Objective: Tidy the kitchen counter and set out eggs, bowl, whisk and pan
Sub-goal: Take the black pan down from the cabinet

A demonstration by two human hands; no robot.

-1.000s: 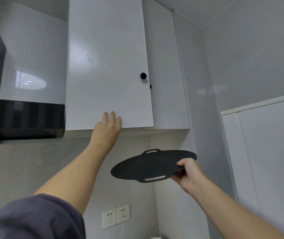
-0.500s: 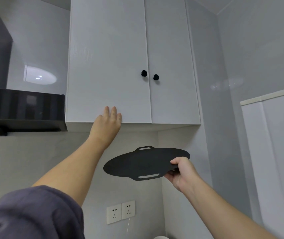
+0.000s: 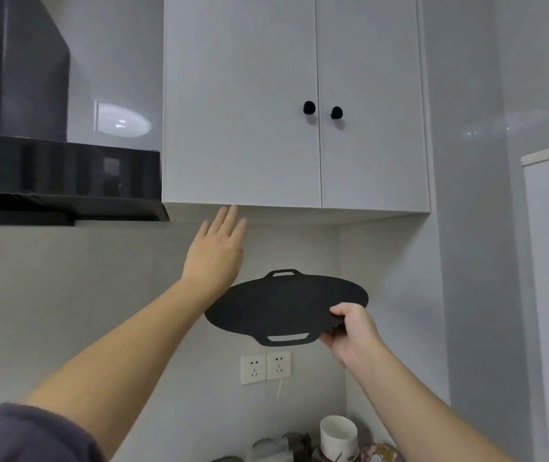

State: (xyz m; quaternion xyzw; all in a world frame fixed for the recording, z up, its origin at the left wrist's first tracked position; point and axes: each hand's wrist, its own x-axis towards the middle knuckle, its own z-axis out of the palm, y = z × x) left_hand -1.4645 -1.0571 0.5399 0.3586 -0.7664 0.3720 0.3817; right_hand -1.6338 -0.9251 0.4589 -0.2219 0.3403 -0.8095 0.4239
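Left hand (image 3: pixel 214 258) has come off the left door of the white wall cabinet (image 3: pixel 239 111). Half a second back the palm was flat on the door's lower edge; now it sits just below that edge, fingers straight and slightly spread, holding nothing. Fingertips are close under the cabinet's underside, touching or not can't be told. Both doors read shut, black round knobs (image 3: pixel 309 107) side by side. Right hand (image 3: pixel 349 331) has barely shifted: it pinches the right rim of the thin black round mat with two slotted tabs (image 3: pixel 276 306), thumb on the top face, other fingers curled under. Mat is in mid-air, roughly flat, below the cabinet and above the white double wall sockets (image 3: pixel 265 366); its left edge overlaps the left wrist in view. Handling guess: sheet-thin, light, probably flexible, yet it keeps its shape from a one-edge pinch, so some stiffness. Not fragile, and the matte face shouldn't slip. Rim pinch works; the near and far slotted tabs look like better holds for sliding it onto a shelf. Black range hood (image 3: pixel 59 175) is on the left. White ceramic cup (image 3: pixel 338 435) stands in blurred counter clutter at the bottom. Mat not yet stowed.
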